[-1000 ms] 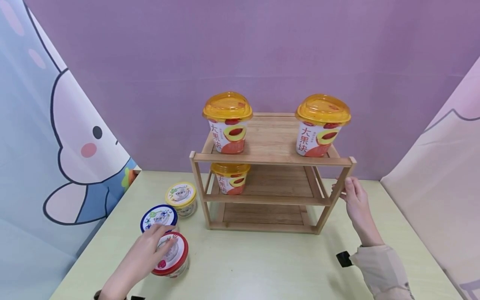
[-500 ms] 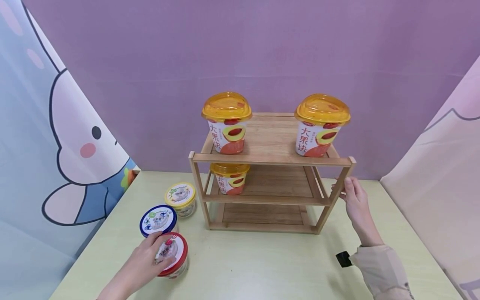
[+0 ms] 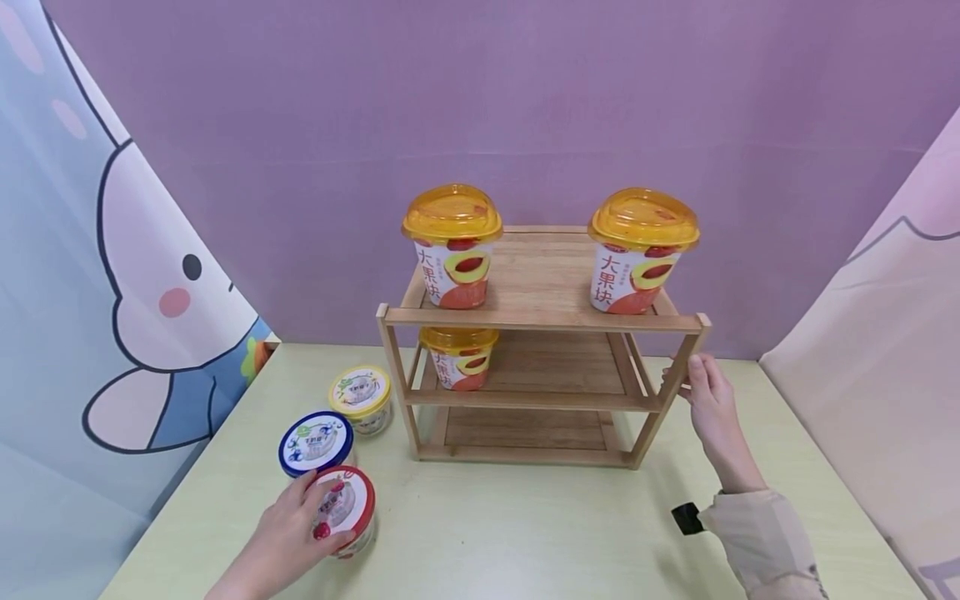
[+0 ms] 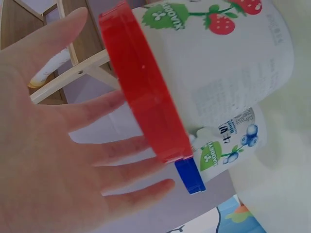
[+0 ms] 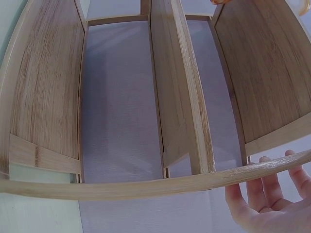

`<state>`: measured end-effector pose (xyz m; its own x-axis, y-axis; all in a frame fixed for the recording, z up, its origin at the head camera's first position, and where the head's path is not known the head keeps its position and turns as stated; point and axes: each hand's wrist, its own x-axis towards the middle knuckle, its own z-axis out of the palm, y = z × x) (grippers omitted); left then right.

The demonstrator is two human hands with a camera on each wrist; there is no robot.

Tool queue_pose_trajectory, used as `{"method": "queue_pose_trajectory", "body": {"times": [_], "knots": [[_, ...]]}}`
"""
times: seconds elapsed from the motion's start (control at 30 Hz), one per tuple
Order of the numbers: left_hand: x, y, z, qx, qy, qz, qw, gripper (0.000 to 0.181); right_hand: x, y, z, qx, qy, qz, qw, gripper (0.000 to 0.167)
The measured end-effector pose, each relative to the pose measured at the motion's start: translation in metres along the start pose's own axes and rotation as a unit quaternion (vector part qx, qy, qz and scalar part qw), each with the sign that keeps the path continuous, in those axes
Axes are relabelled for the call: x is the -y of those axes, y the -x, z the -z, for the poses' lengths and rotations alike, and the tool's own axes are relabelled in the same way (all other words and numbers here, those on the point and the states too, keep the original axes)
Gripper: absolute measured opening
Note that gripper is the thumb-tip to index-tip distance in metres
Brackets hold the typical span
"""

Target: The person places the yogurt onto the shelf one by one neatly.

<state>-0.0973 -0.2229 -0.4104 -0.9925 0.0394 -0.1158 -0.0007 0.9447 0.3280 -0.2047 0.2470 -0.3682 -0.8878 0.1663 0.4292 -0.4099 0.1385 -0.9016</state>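
A red-lidded tub (image 3: 358,512) with strawberries printed on its side stands at the front left. Over its lid my left hand (image 3: 281,529) spreads its fingers, and the left wrist view shows the thumb apart from the lid. Touching or nearly touching that tub is a blue-lidded tub (image 3: 315,442), with a yellow-lidded tub (image 3: 362,396) behind it. My right hand (image 3: 708,400) holds the right front post of a wooden shelf rack (image 3: 543,321). In the right wrist view its fingers (image 5: 272,189) curl behind the post.
Two orange-lidded fruit cups, the left cup (image 3: 454,258) and the right cup (image 3: 636,262), stand on the top tier. Another orange-lidded cup (image 3: 461,367) stands on the middle tier at left. A purple cloth (image 3: 540,100) hangs behind the pale table (image 3: 510,533).
My left hand has come down toward the red-lidded tub and drawn back off the blue lid, its fingers now around the red lid's edge. The right hand keeps its place on the rack.
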Motion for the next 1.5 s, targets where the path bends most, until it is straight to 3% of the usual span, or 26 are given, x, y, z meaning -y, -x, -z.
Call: {"method": "queue_pose_trajectory", "body": {"times": [0.23, 0.43, 0.53, 0.7, 1.0, 1.13, 1.27, 1.37, 1.5], "knots": [[0.001, 0.0, -0.009, 0.013, 0.0, 0.017, 0.9998, 0.077, 0.0, 0.001, 0.0, -0.001, 0.002, -0.001, 1.0, 0.019], [-0.001, -0.001, -0.017, -0.02, -0.005, -0.005, 0.9998, 0.071, -0.001, 0.001, 0.0, -0.004, -0.005, 0.0, 1.0, 0.018], [-0.001, -0.001, -0.019, -0.021, 0.007, -0.008, 0.9997, 0.07, -0.002, 0.001, -0.001, -0.005, -0.01, 0.0, 0.9999, 0.018], [0.001, -0.001, -0.019, -0.03, 0.027, -0.038, 0.9985, 0.068, -0.003, 0.001, -0.001, -0.008, -0.006, 0.001, 0.9999, 0.021], [0.006, -0.005, -0.018, 0.004, 0.064, -0.05, 0.9967, 0.071, -0.001, 0.001, 0.0, -0.01, -0.005, 0.001, 0.9999, 0.017], [0.007, -0.005, -0.018, -0.03, 0.058, -0.063, 0.9958, 0.068, 0.0, 0.001, 0.0, -0.013, 0.0, -0.002, 0.9999, 0.018], [0.006, 0.0, -0.012, -0.065, 0.039, -0.019, 0.9969, 0.068, 0.0, 0.001, 0.0, -0.015, -0.003, -0.005, 0.9999, 0.018], [0.005, 0.004, -0.008, -0.059, 0.037, 0.045, 0.9965, 0.071, 0.0, 0.001, -0.001, -0.015, -0.005, -0.005, 0.9999, 0.018], [0.006, 0.01, -0.011, -0.045, 0.044, 0.101, 0.9929, 0.078, 0.0, 0.001, -0.001, -0.014, -0.005, -0.004, 0.9999, 0.018]]}}
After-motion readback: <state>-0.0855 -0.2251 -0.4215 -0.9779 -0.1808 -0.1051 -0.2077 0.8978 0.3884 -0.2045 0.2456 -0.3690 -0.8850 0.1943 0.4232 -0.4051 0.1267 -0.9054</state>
